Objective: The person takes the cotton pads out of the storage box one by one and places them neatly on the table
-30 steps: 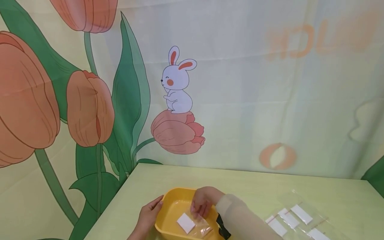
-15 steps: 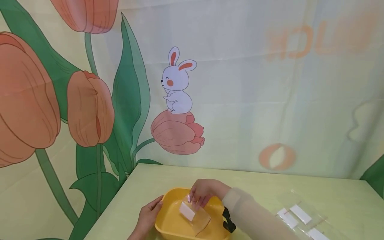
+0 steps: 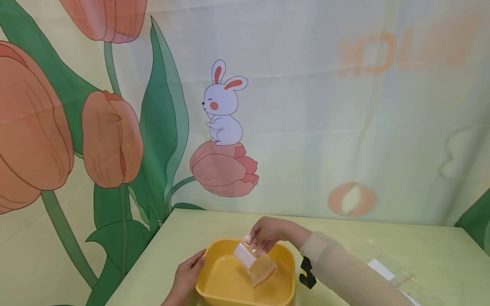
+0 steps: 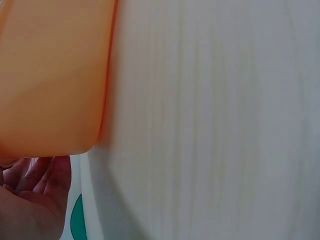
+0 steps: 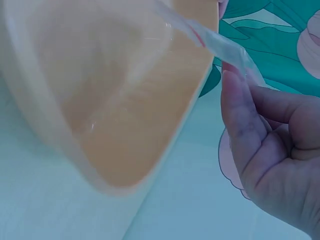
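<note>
A yellow plastic basin [image 3: 226,280] stands on the table in the head view. My left hand [image 3: 186,274] grips its left rim, thumb on the near side and fingers along the outside wall; part of that hand [image 4: 37,200] shows below the basin's orange-looking wall [image 4: 55,100] in the left wrist view. Above the basin's far right side, my right hand [image 3: 268,233] pinches a clear zip bag [image 3: 264,268] by its upper edge. The bag has a white label and hangs tilted over the basin. In the right wrist view, thumb and forefinger meet on the bag's plastic [image 5: 225,47].
Clear bags with white labels [image 3: 381,269] lie on the table at the right, partly behind the right sleeve [image 3: 340,263]. A black object with a yellow mark [image 3: 307,274] is beside the basin, seen below the wrist. A printed tulip-and-rabbit cloth [image 3: 291,127] hangs behind the table.
My right hand has lifted the zip bag from the basin's floor, up and to the right, and the bag now hangs from its fingers. The left hand has stayed on the rim.
</note>
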Action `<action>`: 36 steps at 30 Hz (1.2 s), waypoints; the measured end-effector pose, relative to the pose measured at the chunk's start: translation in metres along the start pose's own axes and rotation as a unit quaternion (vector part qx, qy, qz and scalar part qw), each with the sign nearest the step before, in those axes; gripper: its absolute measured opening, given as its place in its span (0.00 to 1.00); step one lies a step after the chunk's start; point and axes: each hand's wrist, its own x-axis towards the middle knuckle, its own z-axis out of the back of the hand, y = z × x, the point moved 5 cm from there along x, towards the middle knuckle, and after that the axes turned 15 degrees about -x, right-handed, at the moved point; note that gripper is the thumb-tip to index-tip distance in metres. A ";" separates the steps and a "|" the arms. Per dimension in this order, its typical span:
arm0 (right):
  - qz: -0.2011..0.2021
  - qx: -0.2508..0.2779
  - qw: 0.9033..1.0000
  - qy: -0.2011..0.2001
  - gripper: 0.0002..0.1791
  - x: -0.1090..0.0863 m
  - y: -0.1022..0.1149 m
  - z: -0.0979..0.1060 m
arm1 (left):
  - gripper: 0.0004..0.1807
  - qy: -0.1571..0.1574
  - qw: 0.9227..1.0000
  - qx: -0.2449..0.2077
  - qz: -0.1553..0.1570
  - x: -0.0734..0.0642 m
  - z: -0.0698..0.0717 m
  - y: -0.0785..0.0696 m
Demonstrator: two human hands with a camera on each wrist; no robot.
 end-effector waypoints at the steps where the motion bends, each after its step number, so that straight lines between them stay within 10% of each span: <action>1: 0.002 0.002 1.000 -0.001 0.06 -0.002 -0.001 0.002 | 0.25 0.002 1.000 0.001 -0.003 -0.001 0.000 -0.001; 19: 0.044 0.062 0.997 -0.026 0.09 -0.068 -0.037 0.032 | 0.25 0.003 1.000 0.007 -0.015 -0.003 -0.001 -0.003; 36: 0.078 0.144 0.986 -0.045 0.16 -0.141 -0.125 0.038 | 0.25 -0.002 1.000 0.012 -0.010 -0.002 0.000 -0.002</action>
